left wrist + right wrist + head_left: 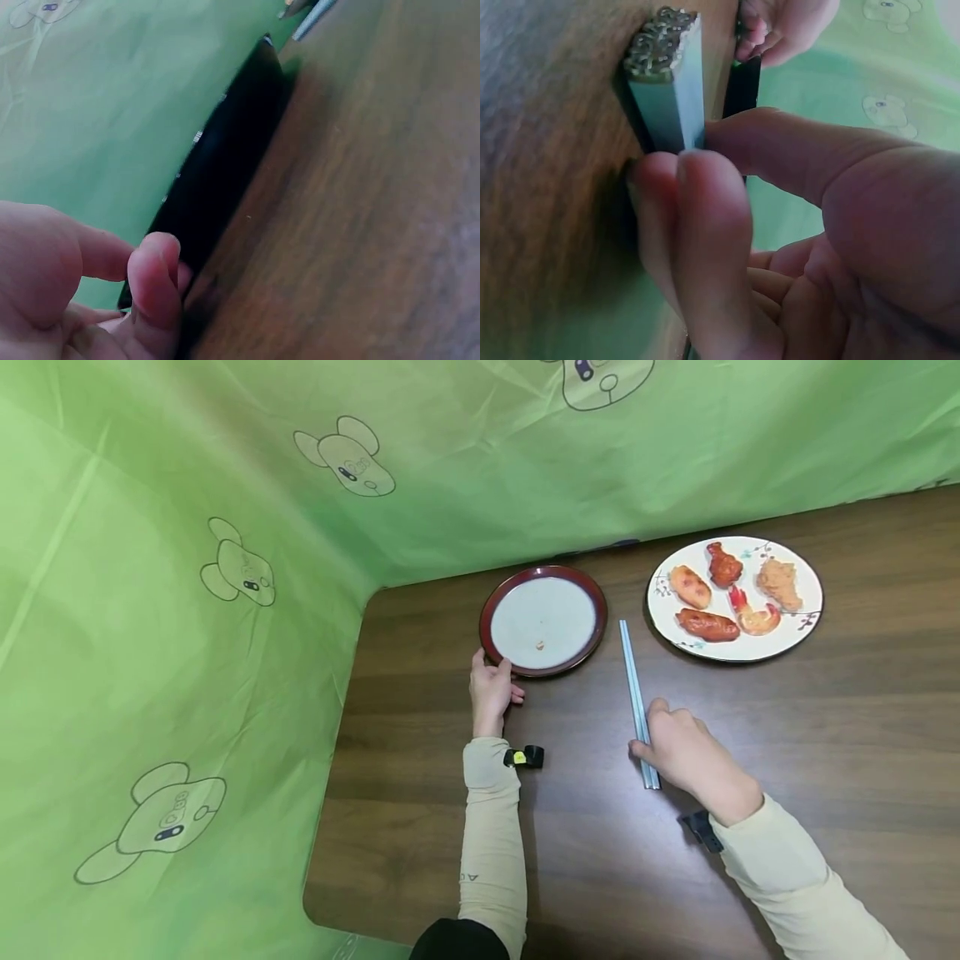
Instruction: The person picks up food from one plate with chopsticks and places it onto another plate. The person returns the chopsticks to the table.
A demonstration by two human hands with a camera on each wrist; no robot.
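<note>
Head view: the left hand (pixel 492 693) pinches the near edge of the red plate (pixel 543 610); the right hand (pixel 690 752) pinches the chopsticks (pixel 636 693), which lie between that plate and the food plate (pixel 806 585) over the desk (pixel 405 777). Left wrist view: thumb and finger meet on the red plate's dark side. Right wrist view: fingers clamp the chopsticks together near their patterned ends. Taking up the chopsticks seems the step in hand; lifting them would call for an even grip.

Soft glare pales the table (pixel 581 827) in the bright head view; both wrist views look dimmer, blurrier.
</note>
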